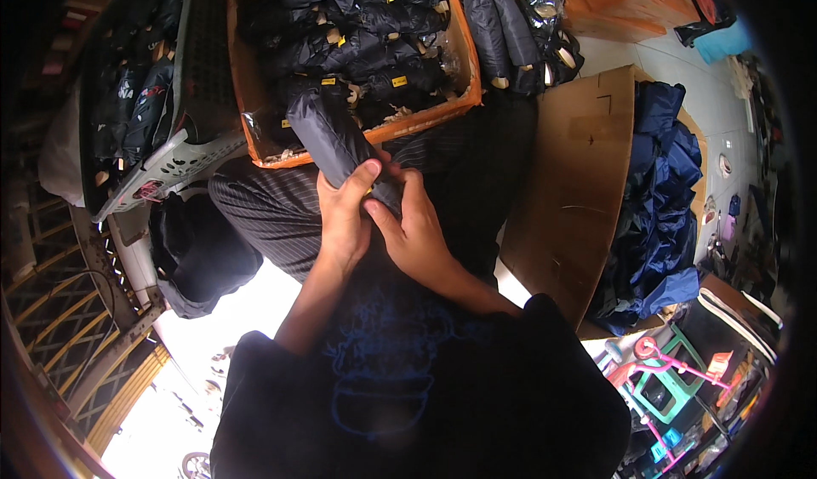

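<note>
A folded black umbrella (328, 134), wrapped tight into a tube, is held at a slant over my lap. Its far end reaches over the near edge of an orange-rimmed box (387, 130). My left hand (342, 211) is closed round its lower part, thumb on top. Gripping the near end from the other side, my right hand (413, 228) has its thumb close to the left one; a small yellow spot shows between them. Inside the box lie rows of similar black umbrellas (374, 49) with pale ends and some yellow tags.
At left stands a grey plastic crate (179, 160) of black umbrellas; a black bag (200, 253) sits below it. More black umbrellas (489, 28) lie right of the box. An open cardboard carton (570, 190) holds dark blue fabric (659, 198). A green stool (672, 377) stands lower right.
</note>
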### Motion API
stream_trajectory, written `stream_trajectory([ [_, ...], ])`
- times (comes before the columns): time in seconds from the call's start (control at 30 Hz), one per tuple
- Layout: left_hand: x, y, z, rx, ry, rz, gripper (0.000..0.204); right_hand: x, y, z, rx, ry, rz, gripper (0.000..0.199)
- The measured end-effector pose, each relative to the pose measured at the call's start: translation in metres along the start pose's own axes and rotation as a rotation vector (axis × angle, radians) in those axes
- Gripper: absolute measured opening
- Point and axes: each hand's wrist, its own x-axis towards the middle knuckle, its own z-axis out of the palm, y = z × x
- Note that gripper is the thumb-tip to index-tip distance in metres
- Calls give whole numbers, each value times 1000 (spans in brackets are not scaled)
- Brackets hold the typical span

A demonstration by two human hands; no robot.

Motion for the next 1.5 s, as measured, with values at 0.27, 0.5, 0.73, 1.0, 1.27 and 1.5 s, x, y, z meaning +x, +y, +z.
stream_trajectory([
  [0.27, -11, -13, 3, -63, -82, -41, 43, 5, -5, -1, 25, 55, -39, 50],
  [0.5, -9, -11, -3, -44, -106, 121, 63, 24, -13, -3, -9, 26, -127, 46],
  [0.73, 4, 9, -2, -163, -64, 61, 65, 17, -1, 9, 118, -11, -55, 38],
  [1.0, 1, -1, -35, -192, -281, -66, 69, 14, 1, 7, 607, -94, 348, 35],
  [1.27, -3, 3, -26, 240, -178, 70, 91, 31, -16, -11, 696, -250, 548, 38],
  [1.5, 12, 1, -40, 23, -144, 48, 73, 25, -11, -2, 710, -262, 541, 38],
])
